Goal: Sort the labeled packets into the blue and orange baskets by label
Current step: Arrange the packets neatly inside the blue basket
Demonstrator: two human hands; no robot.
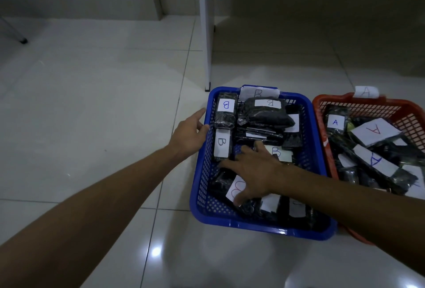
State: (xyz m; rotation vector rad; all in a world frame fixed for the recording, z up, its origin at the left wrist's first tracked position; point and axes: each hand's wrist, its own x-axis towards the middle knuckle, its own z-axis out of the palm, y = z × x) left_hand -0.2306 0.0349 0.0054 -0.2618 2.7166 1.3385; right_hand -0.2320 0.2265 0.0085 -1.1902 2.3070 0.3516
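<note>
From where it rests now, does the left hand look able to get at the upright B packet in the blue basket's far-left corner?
Probably yes. The left hand rests on the blue basket rim right beside that B packet, with nothing over it.

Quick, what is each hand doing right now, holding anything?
Left hand: open, fingers against the blue plastic basket's outer left rim.
Right hand: open, spread flat on the black B-labelled packets, gripping nothing.
</note>
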